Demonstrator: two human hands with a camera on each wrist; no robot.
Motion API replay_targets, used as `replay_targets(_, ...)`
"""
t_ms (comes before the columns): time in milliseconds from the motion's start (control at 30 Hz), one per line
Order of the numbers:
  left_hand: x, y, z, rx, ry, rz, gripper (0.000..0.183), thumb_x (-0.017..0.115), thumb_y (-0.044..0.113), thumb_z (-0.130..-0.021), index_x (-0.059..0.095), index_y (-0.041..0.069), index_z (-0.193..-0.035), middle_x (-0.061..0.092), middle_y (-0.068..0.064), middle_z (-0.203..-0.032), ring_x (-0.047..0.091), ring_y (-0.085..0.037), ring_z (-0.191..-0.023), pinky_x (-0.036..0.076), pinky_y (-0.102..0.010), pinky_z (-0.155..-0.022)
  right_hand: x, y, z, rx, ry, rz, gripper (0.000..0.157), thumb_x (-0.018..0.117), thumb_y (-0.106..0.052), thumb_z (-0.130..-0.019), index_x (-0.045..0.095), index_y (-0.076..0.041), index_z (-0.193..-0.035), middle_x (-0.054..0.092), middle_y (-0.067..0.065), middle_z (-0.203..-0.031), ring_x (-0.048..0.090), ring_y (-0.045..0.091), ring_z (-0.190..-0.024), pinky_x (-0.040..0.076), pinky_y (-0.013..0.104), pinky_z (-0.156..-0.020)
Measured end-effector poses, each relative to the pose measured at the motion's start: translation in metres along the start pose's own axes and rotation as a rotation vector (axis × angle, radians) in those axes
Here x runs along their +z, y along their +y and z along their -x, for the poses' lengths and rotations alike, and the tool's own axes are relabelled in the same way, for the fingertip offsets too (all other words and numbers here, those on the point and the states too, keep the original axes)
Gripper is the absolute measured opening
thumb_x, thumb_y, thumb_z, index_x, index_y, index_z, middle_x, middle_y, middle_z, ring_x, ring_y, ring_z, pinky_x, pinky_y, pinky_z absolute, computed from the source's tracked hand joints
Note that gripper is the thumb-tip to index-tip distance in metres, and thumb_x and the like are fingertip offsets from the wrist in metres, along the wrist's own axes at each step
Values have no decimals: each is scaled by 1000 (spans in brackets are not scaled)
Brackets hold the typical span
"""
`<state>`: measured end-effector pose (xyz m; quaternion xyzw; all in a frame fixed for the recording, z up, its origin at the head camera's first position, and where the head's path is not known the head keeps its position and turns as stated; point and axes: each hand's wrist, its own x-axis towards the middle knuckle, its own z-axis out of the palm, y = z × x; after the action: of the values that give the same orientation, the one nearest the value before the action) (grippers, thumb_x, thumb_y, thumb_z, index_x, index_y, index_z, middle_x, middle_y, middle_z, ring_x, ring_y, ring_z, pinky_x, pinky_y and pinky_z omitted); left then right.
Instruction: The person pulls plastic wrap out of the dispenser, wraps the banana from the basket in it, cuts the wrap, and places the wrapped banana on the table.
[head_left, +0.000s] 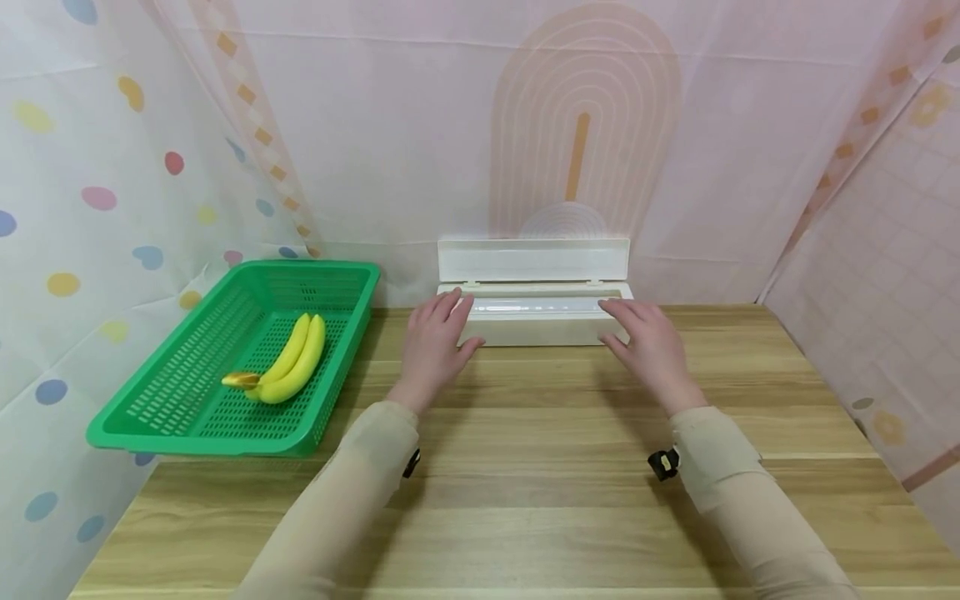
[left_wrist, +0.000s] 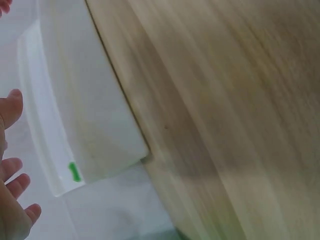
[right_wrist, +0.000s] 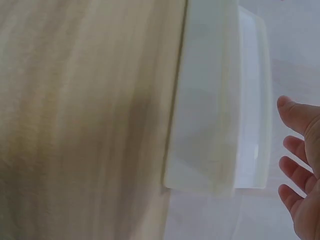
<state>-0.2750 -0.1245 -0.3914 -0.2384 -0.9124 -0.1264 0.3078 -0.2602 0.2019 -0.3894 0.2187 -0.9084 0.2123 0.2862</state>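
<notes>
A long white box [head_left: 536,333] stands at the back of the table, its hinged lid [head_left: 532,260] raised against the backdrop. Inside it lies a shiny, translucent strip or roll [head_left: 536,306]. My left hand [head_left: 433,343] is over the box's left end, fingers spread and thumb apart, holding nothing. Over the other end, my right hand [head_left: 649,346] has relaxed fingers and nothing in its grasp. Both wrist views show the fingers apart from the box, and the left one has a small green patch [left_wrist: 74,171] near the lid's end.
A green plastic basket [head_left: 330,408] sits to the left, with yellow bananas [head_left: 296,367] in it. Patterned cloth [head_left: 420,150] hangs behind and at both sides of the wooden table [head_left: 525,467]. A small black device is strapped at each wrist.
</notes>
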Motion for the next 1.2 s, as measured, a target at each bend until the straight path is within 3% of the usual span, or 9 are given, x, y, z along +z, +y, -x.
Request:
replay_targets(233,15,-9,-2,-67,-130,-35,64,77,33,-88,52,6,-141,49,-17,-145,43,-35,-132,31,-55,-110,16,11,3,14,-23,31,54,82,-13,-82,61,-5,-131,61,16,-131,53,39,-119,42,53,-101)
replay_targets(433,26,-11,-1,-125,-161,-28,65,75,33,-89,51,7,-142,48,-16,-146,42,-35,-133,30,-55,-111,24,16,2,44,-51,34,54,80,-13,-83,60,-6,-132,59,17,-133,52,38,-120,41,52,-104)
replay_targets(767,27,-23,-17,-213,-233,13,58,76,30,-89,56,6,-138,53,-16,-141,46,-36,-130,34,-53,-110,26,21,-16,67,-148,51,54,78,-14,-86,57,-5,-135,58,17,-134,49,37,-123,37,54,-106)
replay_targets(1000,21,-29,-31,-198,-238,44,54,80,23,-86,61,4,-132,61,-16,-131,54,-34,-123,41,-48,-105,22,28,-30,68,-171,72,48,76,-14,-88,60,-5,-132,61,19,-130,52,38,-121,38,52,-105)
replay_targets(1200,16,-24,-43,-162,-297,90,47,78,19,-87,64,4,-129,63,-14,-129,55,-32,-122,43,-44,-104,20,31,-37,52,-202,63,43,73,-13,-90,61,-6,-131,63,18,-127,54,38,-120,36,49,-108)
